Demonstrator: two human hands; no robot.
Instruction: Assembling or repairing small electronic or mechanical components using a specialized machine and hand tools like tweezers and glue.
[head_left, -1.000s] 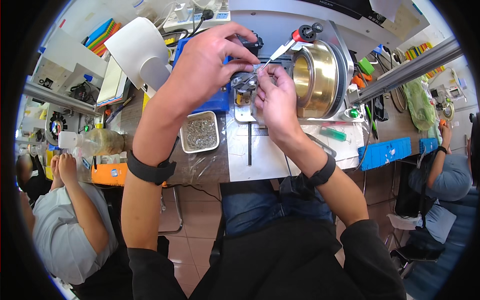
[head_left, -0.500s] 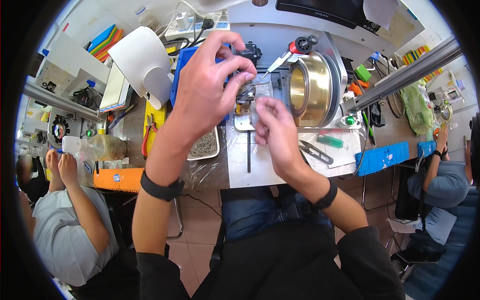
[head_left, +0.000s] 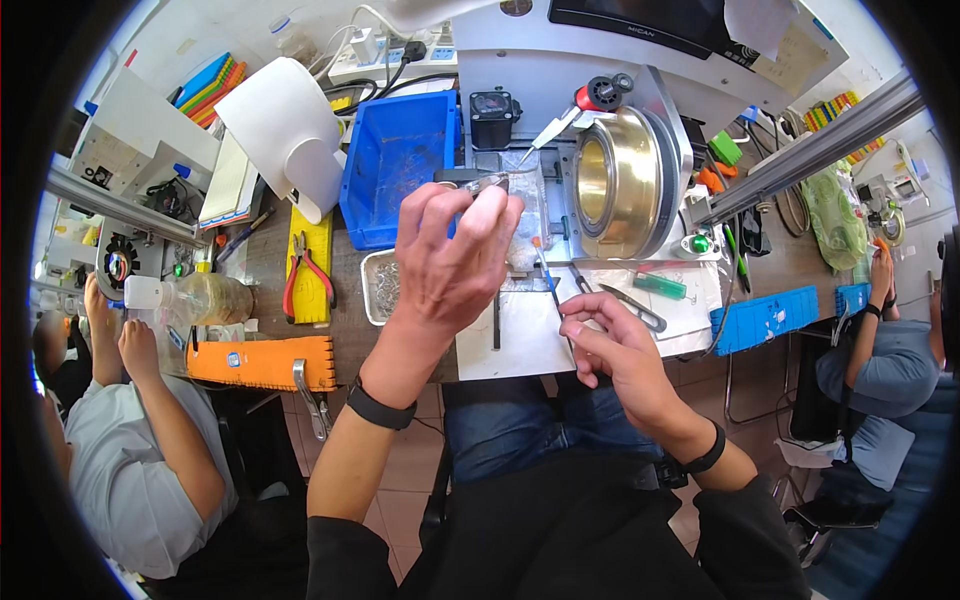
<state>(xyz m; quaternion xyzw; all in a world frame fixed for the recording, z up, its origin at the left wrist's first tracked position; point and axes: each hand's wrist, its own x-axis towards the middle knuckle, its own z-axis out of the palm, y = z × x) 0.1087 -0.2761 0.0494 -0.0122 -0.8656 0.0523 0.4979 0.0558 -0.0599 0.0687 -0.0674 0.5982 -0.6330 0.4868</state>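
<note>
My left hand (head_left: 452, 250) is closed at the front of a small metal fixture on the bench. Its fingertips meet a dark metal part (head_left: 470, 178), but what they grip is hidden. My right hand (head_left: 622, 355), nearer the bench edge, pinches a thin blue-and-black stick (head_left: 551, 283) with an orange tip. The stick slants up toward the fixture. Just behind it a clear plastic piece (head_left: 524, 245) lies on the fixture. A white pointed nozzle (head_left: 548, 133) with a red-and-black knob reaches down to the fixture from the upper right.
Right of the fixture stands a large brass-coloured ring (head_left: 625, 180). A blue bin (head_left: 400, 150), a white tray of small metal parts (head_left: 380, 285) and red-handled pliers (head_left: 310, 275) are on the left. A utility knife (head_left: 637, 306) and a green case (head_left: 660, 284) lie right. People sit on both sides.
My left hand has dropped toward me and closed at the fixture, uncovering the blue bin. My right hand has moved nearer and rightward, and the thin stick now shows in it.
</note>
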